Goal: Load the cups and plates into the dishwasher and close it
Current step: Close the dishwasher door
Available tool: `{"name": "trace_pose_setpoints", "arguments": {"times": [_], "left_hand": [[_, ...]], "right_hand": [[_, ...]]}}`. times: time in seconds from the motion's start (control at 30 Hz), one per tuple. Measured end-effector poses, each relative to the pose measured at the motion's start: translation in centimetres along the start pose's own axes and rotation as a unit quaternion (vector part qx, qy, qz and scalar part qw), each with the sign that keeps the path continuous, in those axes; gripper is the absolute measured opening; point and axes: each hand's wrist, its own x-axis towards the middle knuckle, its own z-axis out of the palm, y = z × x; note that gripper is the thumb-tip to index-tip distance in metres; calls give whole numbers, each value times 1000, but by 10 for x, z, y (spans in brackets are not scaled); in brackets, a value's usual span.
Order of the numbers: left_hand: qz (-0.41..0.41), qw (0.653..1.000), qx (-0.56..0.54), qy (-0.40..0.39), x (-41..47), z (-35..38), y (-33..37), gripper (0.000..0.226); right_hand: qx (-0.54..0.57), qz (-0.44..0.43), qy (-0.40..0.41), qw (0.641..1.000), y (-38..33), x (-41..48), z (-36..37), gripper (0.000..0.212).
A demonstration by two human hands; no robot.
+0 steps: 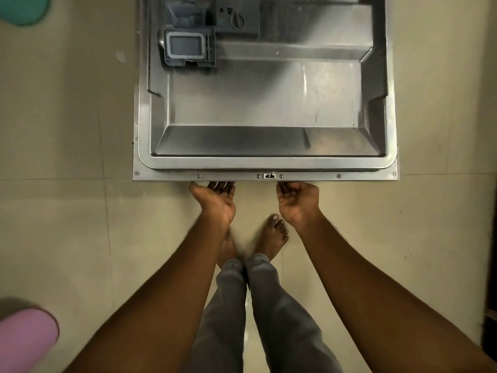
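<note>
The dishwasher door (266, 109) lies folded down flat, its steel inner face up, with the latch (269, 175) in the middle of its front edge. My left hand (215, 199) is palm up at that edge, left of the latch, with its fingers tucked under the door. My right hand (297, 200) is palm up just right of the latch, its fingers curled up against the underside of the edge. No cups, plates or racks are in view.
A grey detergent dispenser (188, 47) sits at the far left of the door's inner face. My bare feet (274, 235) stand on beige floor tiles right in front of the door. A teal thing (21, 8) lies top left, a pink one (24, 337) bottom left.
</note>
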Motion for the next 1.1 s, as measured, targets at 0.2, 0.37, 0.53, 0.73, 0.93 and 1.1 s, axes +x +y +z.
{"name": "trace_pose_setpoints", "arguments": {"times": [0.2,0.37,0.53,0.73,0.93,1.1], "left_hand": [[72,994,81,-33,-99,17,23,52],[164,967,183,-68,-178,43,52,39],[280,934,214,-47,-245,84,83,15],[336,914,214,-75,-317,158,134,17],[370,884,283,-47,-370,237,189,18],[376,878,293,-38,-396,296,221,15]], "right_hand": [[10,-21,-34,999,-28,-116,13,21],[51,-31,-55,997,-60,-214,40,16],[75,-54,-75,993,-95,-288,79,20],[71,-102,-108,986,-143,-358,136,10],[26,-149,-138,979,-195,-413,202,11],[2,-177,-150,973,-225,-438,257,14]]}}
